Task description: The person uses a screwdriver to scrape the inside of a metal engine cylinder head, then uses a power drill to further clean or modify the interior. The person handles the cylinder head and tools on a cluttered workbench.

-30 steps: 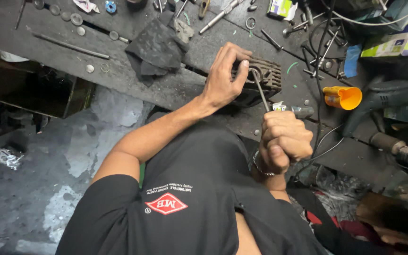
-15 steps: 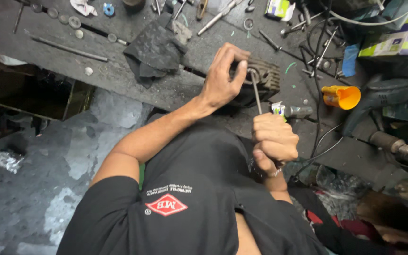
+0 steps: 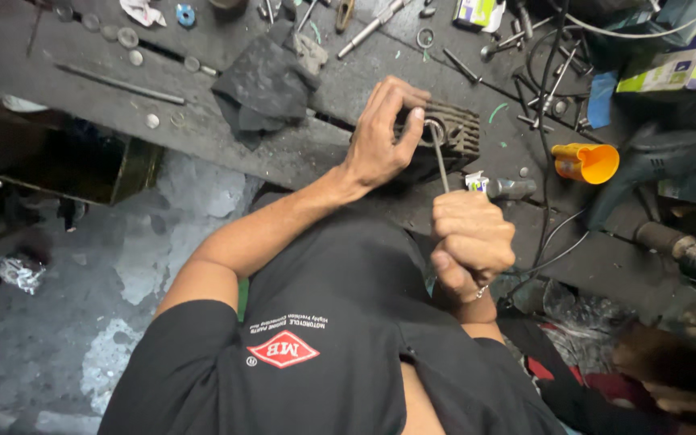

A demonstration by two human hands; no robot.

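My left hand (image 3: 384, 133) rests on a dark finned metal engine part (image 3: 461, 133) lying on the grimy workbench (image 3: 300, 153), fingers curled over its near side and holding it down. My right hand (image 3: 470, 240) is closed around the handle end of a thin metal rod tool (image 3: 440, 159). The tool's ringed tip sits at the front face of the finned part, right beside my left thumb.
A dark rag (image 3: 263, 80) lies left of the part. An orange funnel (image 3: 586, 161), a power drill (image 3: 658, 161), cables (image 3: 553, 97), loose rods, washers and boxes (image 3: 686, 60) crowd the bench. The concrete floor (image 3: 82, 282) shows at lower left.
My right hand has shifted slightly left and lower with the tool, whose shaft now stands steeper. My left hand stays on the finned part.
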